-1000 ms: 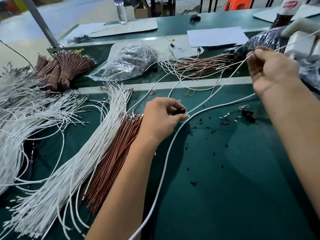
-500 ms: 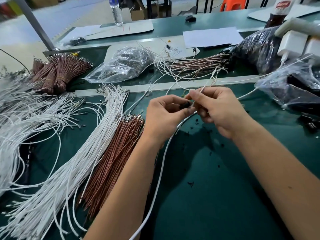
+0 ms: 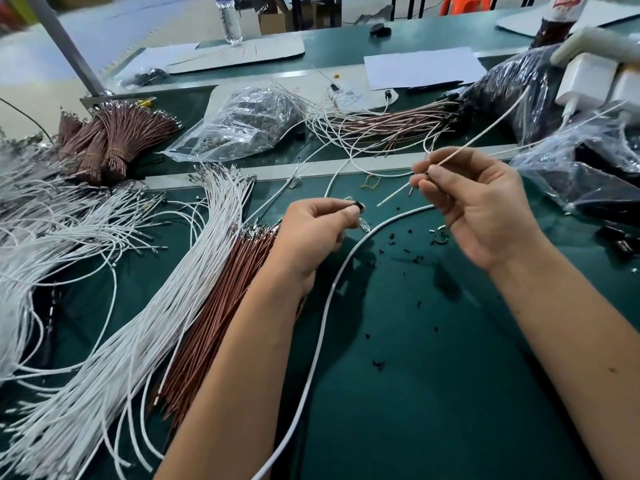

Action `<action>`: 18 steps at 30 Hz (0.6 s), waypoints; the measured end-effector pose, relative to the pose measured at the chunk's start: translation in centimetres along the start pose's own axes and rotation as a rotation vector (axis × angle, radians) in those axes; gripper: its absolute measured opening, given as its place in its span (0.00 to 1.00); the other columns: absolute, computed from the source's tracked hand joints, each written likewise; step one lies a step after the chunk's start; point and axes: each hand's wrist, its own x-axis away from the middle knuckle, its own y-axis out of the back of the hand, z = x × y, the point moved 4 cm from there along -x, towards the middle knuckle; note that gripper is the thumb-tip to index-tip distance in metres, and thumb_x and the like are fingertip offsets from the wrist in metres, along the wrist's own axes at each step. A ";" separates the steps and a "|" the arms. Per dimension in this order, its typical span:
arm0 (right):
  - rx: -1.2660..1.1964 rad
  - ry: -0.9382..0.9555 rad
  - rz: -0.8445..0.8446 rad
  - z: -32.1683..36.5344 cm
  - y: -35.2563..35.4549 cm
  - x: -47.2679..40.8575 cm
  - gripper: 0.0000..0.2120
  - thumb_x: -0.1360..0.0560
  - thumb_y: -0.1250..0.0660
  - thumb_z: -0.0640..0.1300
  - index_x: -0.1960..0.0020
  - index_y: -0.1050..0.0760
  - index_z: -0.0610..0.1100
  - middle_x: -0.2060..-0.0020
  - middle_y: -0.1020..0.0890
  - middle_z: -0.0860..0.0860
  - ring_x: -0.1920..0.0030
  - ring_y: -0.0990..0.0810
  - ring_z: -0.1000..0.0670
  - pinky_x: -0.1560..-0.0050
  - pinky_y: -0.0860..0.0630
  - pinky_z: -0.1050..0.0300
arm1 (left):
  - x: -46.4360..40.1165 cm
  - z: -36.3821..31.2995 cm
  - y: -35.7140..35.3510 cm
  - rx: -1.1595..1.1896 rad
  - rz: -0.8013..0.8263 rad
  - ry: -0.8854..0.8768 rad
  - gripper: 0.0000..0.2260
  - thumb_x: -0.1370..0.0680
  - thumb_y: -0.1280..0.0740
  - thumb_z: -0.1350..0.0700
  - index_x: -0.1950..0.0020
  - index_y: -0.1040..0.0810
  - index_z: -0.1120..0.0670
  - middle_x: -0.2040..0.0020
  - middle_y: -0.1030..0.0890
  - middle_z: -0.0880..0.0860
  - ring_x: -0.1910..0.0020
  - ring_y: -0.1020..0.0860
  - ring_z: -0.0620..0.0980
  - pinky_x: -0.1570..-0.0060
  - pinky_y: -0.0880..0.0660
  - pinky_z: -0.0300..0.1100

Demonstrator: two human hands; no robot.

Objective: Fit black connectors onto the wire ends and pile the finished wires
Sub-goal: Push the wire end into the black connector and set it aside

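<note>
Left hand: your left hand (image 3: 313,233) curls its fingers and pinches a small black connector (image 3: 359,205) at the fingertips, just above the surface (image 3: 433,375).
Right hand: your right hand (image 3: 481,206) pinches a thin white wire (image 3: 485,133) between thumb and fingers; the wire's free end (image 3: 381,203) points down-left toward the connector, near it but apart.
Wire run: behind your right hand the wire rises up and to the right, past the white charger block (image 3: 585,81).
White bundle: a long bundle of white wires (image 3: 149,323) lies left of your left forearm, terminals toward the far edge.
Copper bundle: copper-coloured wires (image 3: 214,323) lie just beside the white bundle, partly under your left arm.
Thick cable: a thicker white cable (image 3: 323,323) curves across the surface between your arms.
Scraps: small black bits (image 3: 408,252) lie scattered on the surface below your hands.
Far side: a clear bag of parts (image 3: 249,123) and tied brown wire bunches (image 3: 114,140) sit beyond the raised strip.
</note>
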 end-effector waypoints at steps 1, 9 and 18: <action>0.002 0.022 -0.008 0.1 -0.1 0.1 0.06 0.21 0.34 0.29 0.49 0.22 0.37 0.58 0.13 0.45 0.58 0.13 0.50 0.58 0.19 0.66 | 0.1 0.0 -0.1 0.017 0.024 0.000 0.06 0.21 0.29 0.62 0.46 0.15 0.60 0.60 0.17 0.52 0.70 0.30 0.43 0.71 0.33 0.31; -0.014 0.092 0.023 0.6 -0.5 0.6 0.05 0.22 0.33 0.31 0.50 0.22 0.40 0.58 0.13 0.46 0.60 0.14 0.51 0.62 0.20 0.66 | 0.8 -0.1 -0.8 0.116 0.159 -0.030 0.09 0.27 0.26 0.69 0.52 0.13 0.57 0.54 0.13 0.59 0.59 0.16 0.51 0.58 0.18 0.41; 0.079 0.206 0.091 1.4 -1.5 1.2 0.05 0.21 0.33 0.32 0.49 0.23 0.40 0.57 0.13 0.46 0.61 0.15 0.51 0.62 0.20 0.64 | 0.8 -0.6 -0.9 0.197 0.243 -0.139 0.11 0.28 0.27 0.72 0.54 0.14 0.57 0.48 0.14 0.59 0.52 0.16 0.51 0.50 0.20 0.40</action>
